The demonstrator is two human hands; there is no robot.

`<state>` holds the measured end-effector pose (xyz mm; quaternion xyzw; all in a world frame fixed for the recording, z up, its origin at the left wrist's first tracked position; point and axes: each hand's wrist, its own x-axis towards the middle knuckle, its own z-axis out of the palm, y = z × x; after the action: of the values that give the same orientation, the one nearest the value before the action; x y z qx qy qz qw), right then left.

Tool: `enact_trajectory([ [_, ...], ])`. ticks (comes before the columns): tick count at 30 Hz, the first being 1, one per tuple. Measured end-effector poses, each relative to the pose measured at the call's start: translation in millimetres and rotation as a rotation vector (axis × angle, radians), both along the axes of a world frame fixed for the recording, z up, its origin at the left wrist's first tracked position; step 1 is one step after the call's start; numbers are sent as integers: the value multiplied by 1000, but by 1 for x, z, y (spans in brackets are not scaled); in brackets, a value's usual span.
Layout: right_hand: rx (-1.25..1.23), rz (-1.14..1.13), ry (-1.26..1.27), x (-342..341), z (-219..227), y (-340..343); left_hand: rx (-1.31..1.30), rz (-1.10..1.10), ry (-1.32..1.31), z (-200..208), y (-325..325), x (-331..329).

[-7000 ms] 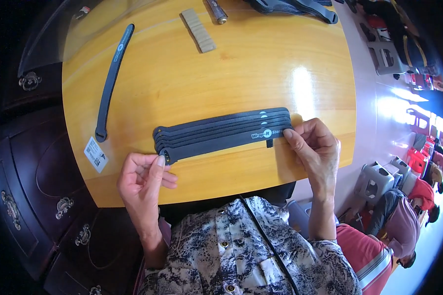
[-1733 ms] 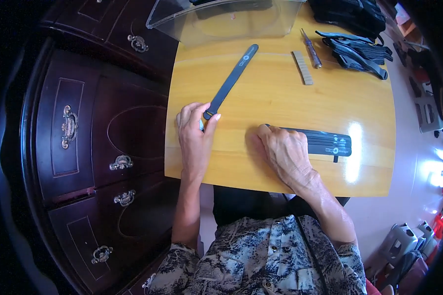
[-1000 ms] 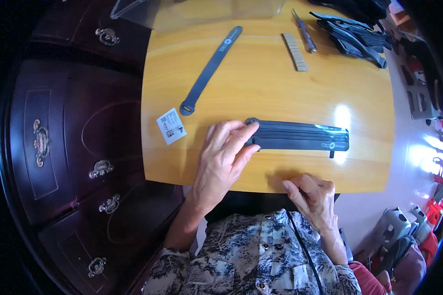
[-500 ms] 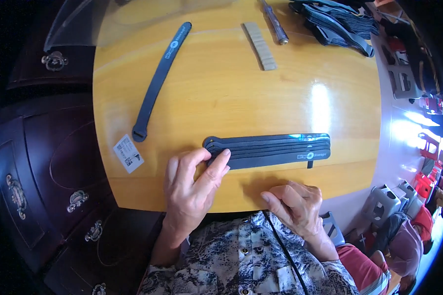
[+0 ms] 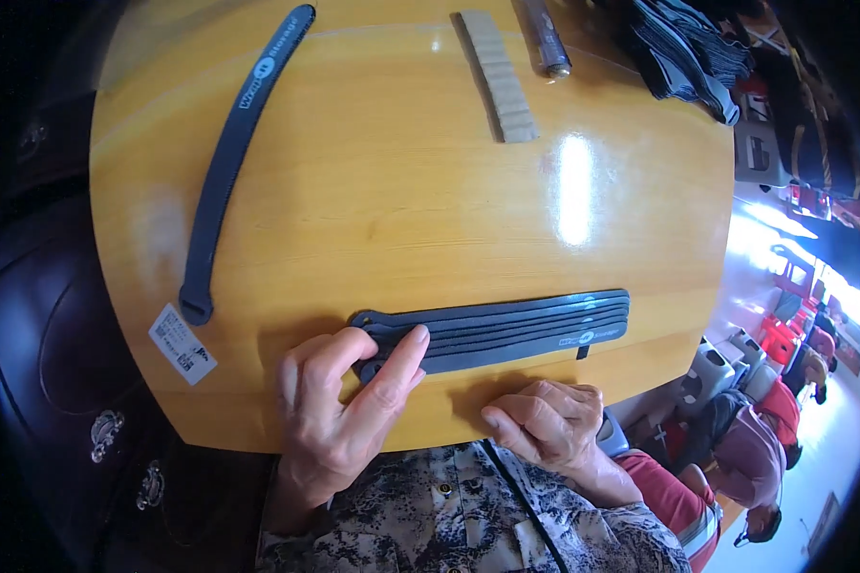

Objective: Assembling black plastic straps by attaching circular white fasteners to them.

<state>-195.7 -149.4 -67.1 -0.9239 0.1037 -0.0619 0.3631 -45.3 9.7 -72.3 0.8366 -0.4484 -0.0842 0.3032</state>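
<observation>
A fanned stack of dark grey hook-and-loop straps (image 5: 506, 329) lies near the front edge of the table, slotted round ends to the left. My left hand (image 5: 349, 406) closes on those left ends, thumb over the top strap and index finger at the far edge; its fingers partly cover the slots. Just below the stack's right half, my right hand (image 5: 549, 420) is curled with nothing visible in it, apart from the straps. A small dark tab (image 5: 583, 352) pokes out under the stack's near edge. One single strap (image 5: 229, 172) lies slantwise at the left.
A white printed label (image 5: 182, 345) lies beside the single strap's slotted end. Farther back on the wooden table (image 5: 373, 210) are a corrugated cardboard strip (image 5: 499, 76), a pen-like tool (image 5: 547, 43) and a pile of straps (image 5: 688, 53). Stools (image 5: 707, 372) and seated people are at right.
The whole view has shifted, with the table now appearing larger and tilted. Both hands keep nearly the same places relative to the stack, whose straps look slightly more spread.
</observation>
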Motion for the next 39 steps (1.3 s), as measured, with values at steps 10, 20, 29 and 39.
enact_trajectory([
  [10, -23, -7, -4, 4, -2, 1, -51, -34, 35, -2, 2, 6],
  [20, 0, 64, -95, -9, 9, -9, -32, 7, 87, 0, 2, 3],
  [29, -69, -611, -28, -25, 10, -48, -95, 74, 106, -7, 1, 0],
  [39, 147, -775, -23, -31, -3, -50, -115, 94, 119, -9, 1, 0],
])
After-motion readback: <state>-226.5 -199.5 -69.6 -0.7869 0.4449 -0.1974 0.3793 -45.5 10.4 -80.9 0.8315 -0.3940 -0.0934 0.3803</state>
